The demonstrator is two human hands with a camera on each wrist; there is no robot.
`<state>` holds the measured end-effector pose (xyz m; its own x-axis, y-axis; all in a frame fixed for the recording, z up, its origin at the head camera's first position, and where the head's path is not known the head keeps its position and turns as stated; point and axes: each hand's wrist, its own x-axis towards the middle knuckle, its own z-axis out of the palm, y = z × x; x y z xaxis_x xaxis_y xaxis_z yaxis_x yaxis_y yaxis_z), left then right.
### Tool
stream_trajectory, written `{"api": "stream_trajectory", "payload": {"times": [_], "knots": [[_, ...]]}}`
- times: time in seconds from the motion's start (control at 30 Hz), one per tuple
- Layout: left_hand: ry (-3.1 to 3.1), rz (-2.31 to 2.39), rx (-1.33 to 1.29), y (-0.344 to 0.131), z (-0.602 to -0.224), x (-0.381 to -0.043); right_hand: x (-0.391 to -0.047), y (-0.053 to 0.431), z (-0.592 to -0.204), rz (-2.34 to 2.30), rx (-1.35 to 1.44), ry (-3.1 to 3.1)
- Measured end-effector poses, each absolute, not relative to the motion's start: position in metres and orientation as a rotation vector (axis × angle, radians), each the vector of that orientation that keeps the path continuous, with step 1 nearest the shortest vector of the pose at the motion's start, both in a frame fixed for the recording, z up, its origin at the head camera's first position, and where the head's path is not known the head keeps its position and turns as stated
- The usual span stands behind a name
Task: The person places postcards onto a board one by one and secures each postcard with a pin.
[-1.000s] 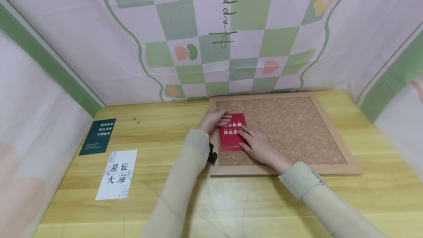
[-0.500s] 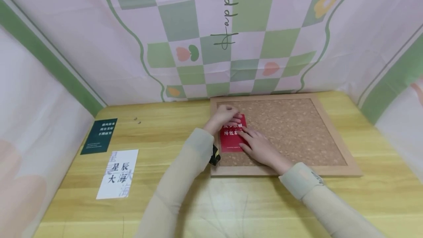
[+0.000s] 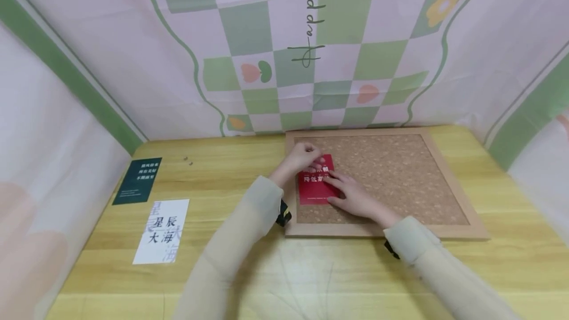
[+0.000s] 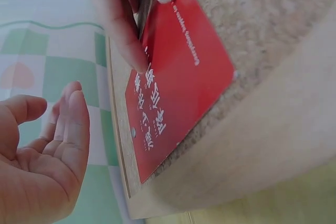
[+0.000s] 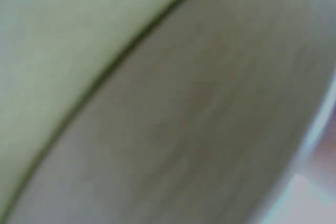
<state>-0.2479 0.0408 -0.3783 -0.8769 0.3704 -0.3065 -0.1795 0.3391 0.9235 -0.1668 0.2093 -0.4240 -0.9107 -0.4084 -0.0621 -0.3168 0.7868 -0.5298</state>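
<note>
From the head view, the left hand (image 3: 303, 158) hangs over the top of the red card (image 3: 316, 192) and hides part of it. The left wrist view shows that hand's palm clear of the card, its fingers loosely bent, the thumb well apart from them, and nothing visible in its hold. The same view reveals a small silvery dot, perhaps a pin (image 4: 133, 132), at the card's top edge, which the head view does not show. The right hand (image 3: 354, 196) has its fingers spread and relaxed, the tips touching the red card's right side without gripping it. The right wrist view is badly blurred, apparently just sleeve (image 5: 184, 103).

Counting up: one cork board (image 3: 391, 177) in a wooden frame, with the red card flat on its left part; two other cards, one dark green (image 3: 138, 181) and one white (image 3: 161, 232), left of the board on the table (image 3: 355, 280); two tiny bits (image 3: 185, 158) beyond them.
</note>
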Motion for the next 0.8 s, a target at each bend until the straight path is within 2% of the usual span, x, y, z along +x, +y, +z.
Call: {"api": "stream_trajectory", "payload": {"times": [0.23,0.53,0.8], "knots": [[2.196,1.460,0.252,0.033,-0.375,-0.239,-0.166,0.218,-0.420,-0.933,-0.577,2.719],[2.195,1.471,0.241,0.020,-0.376,-0.239,-0.167,0.231,-0.413,-1.051,-0.556,2.686],[2.250,1.427,0.233,-0.003,-0.374,-0.239,-0.169,0.266,-0.398,-1.085,-0.496,2.737]]}}
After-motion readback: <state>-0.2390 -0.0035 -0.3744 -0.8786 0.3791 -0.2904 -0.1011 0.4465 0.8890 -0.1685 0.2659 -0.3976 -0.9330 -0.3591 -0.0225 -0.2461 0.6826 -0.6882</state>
